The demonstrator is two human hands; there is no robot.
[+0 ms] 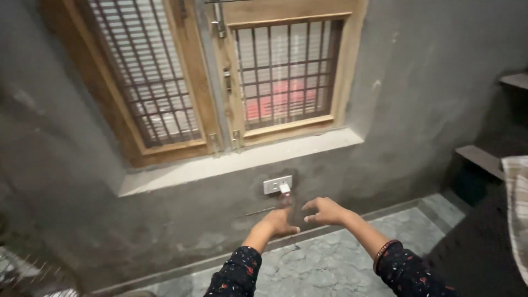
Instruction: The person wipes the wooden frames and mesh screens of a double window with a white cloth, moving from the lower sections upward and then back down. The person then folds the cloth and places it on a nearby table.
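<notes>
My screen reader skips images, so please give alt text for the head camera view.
Two hands reach toward a white wall socket with a plug in it: left hand just below it, right hand beside. Above is a wooden barred window in a grey wall.

A white wall socket (277, 184) sits below the windowsill, with a small white plug (285, 189) in it.

Both arms wear dark sleeves (237, 275) speckled with small red and pale flecks. A reddish-brown bangle (383, 252) circles the right wrist beside the cuff.
</notes>
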